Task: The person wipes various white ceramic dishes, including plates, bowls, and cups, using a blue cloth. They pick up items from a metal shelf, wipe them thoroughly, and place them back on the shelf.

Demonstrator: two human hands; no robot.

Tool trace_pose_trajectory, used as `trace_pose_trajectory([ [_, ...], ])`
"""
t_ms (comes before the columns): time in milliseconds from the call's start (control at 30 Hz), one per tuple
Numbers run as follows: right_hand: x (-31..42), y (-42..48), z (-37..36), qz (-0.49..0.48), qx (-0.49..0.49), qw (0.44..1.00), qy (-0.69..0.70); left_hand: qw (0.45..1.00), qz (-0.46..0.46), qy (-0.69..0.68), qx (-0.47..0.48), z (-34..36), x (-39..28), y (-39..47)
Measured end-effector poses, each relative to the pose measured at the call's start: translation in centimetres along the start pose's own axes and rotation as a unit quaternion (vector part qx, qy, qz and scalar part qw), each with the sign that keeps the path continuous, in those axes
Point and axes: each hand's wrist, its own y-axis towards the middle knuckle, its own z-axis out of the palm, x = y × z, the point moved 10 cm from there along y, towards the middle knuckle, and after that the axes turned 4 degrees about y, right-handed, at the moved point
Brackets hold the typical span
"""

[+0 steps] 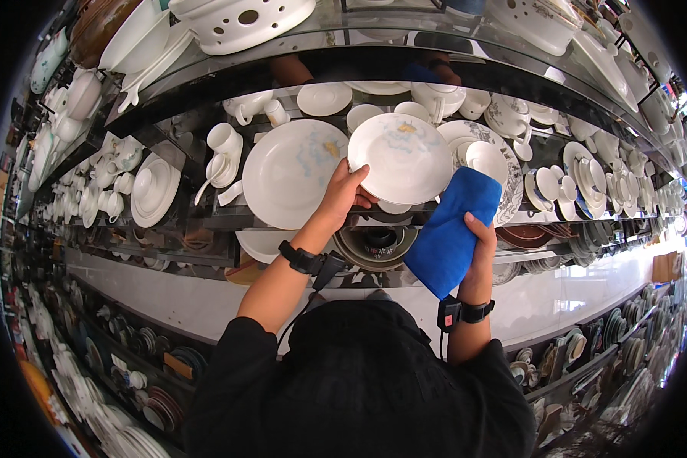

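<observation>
My left hand grips the lower left rim of a white ceramic plate painted with pale blue clouds and a yellow motif. The thumb lies on the plate's face and the fingers are behind it. My right hand holds a folded blue cloth just right of the plate, with the thumb on top; its other fingers are mostly hidden. Left of the held plate, a larger white plate with a similar pattern stands on the shelf. Behind the cloth is a patterned plate with a white bowl in front.
White cups and a teapot stand close behind the held plate. A dark shelf edge runs above. A spoon and a cup are at left. Stacked bowls sit on a lower shelf. More crockery shelves line both sides and the back.
</observation>
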Motion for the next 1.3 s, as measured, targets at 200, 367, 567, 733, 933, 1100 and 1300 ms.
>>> trace_pose_trajectory([
  [200, 1.8, -2.0, 0.8, -0.051, -0.005, 0.998, 0.033, 1.0, -0.022, 0.009, 0.0, -0.3, 0.0, -0.5],
  [367, 3.3, -4.7, 1.6, -0.109, 0.001, 0.993, -0.036, 0.998, 0.036, 0.044, -0.03, -4.7, -0.8, -5.5],
  [567, -0.8, -7.7, 7.4, -0.115, 0.13, 0.965, -0.199, 0.958, 0.032, 0.019, -0.284, -20.1, 5.0, -13.9],
  [733, -10.8, -5.5, 14.9, -0.157, 0.282, 0.811, -0.488, 0.968, -0.039, 0.013, -0.249, -21.7, 6.5, -12.6],
  [933, -16.6, -3.0, 25.4, -0.28, 0.241, 0.634, -0.679, 0.981, -0.072, 0.0, -0.179, -22.2, 6.1, -9.2],
  [1100, -23.9, -2.4, 25.2, -0.215, 0.267, 0.501, -0.795, 0.991, -0.037, -0.032, -0.122, -22.1, 5.9, -7.9],
  [1300, -22.6, 0.4, 23.9, -0.173, 0.173, 0.491, -0.836, 0.994, -0.086, -0.021, -0.062, -22.0, 6.3, -7.6],
])
